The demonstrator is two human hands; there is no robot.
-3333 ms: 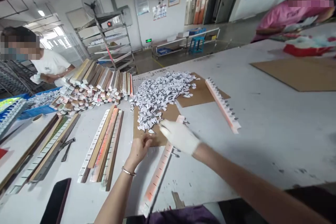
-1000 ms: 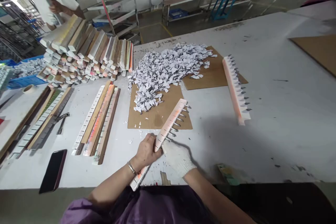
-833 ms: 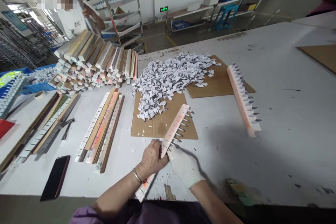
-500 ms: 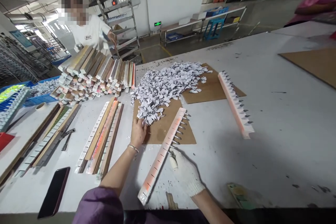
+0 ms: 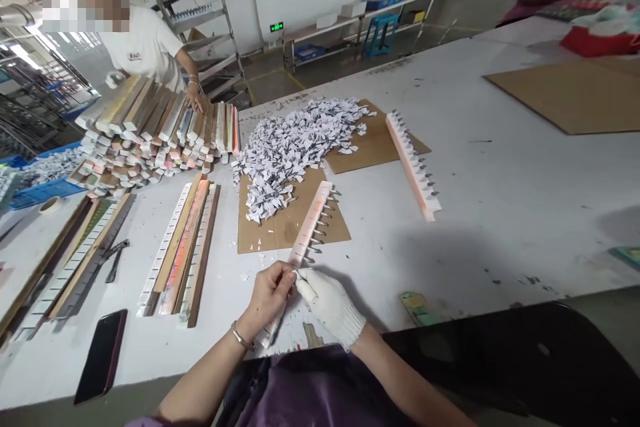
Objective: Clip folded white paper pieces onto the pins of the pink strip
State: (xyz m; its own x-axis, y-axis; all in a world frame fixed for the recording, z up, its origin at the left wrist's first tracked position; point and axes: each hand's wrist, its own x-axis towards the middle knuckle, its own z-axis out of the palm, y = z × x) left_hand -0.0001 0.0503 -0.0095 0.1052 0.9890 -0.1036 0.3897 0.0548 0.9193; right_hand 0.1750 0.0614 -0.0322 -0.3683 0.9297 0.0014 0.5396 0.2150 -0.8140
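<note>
A long white slotted strip (image 5: 311,224) with an orange tint lies slanted from a cardboard sheet (image 5: 280,230) toward me, small dark clips sticking from its right side. My bare left hand (image 5: 269,295) is closed in a pinch against the strip's near part, holding something too small to make out. My right hand (image 5: 327,303), in a white glove, has its fingers closed at the same spot on the strip. A heap of small white paper pieces (image 5: 295,143) covers the far part of the cardboard.
A second clip-filled strip (image 5: 413,164) lies to the right. Several strips (image 5: 183,247) lie to the left, with a black phone (image 5: 101,355) and pliers (image 5: 114,259). A stack of strips (image 5: 155,130) sits far left, where a person in white reaches. Large cardboard (image 5: 570,97) lies far right.
My left hand has come back from the paper heap to the strip's near part. My gloved right hand has moved in beside it. The camera has tilted down.
</note>
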